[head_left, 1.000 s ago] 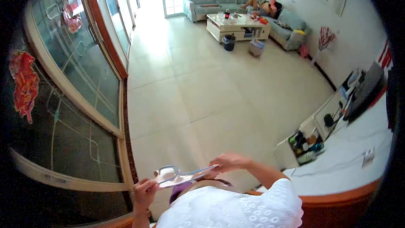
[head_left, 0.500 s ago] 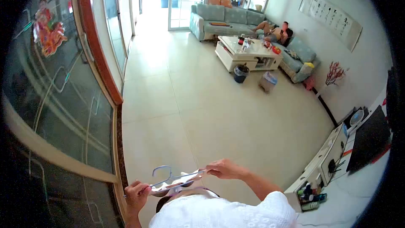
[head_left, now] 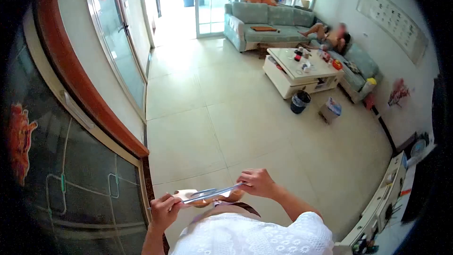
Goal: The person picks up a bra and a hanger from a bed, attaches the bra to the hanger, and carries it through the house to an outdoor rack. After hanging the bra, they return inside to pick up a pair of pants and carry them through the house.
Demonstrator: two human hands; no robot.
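A light blue hanger is stretched between my two hands in front of my white lace top. My left hand closes on its left end, and my right hand pinches the right end. Below the hanger bar hangs something pale and brownish, partly hidden by the bar; I cannot make out exactly what it is. The hook looks foreshortened against the bar.
A sliding glass door runs close on the left. Ahead are a white coffee table, a black bin, a box and a sofa. A person reclines there. A low cabinet lines the right.
Both hands and the hanger have shifted slightly right and up in view. The hanger's hook, upright before, now lies nearly along the bar. The view of the room has turned left.
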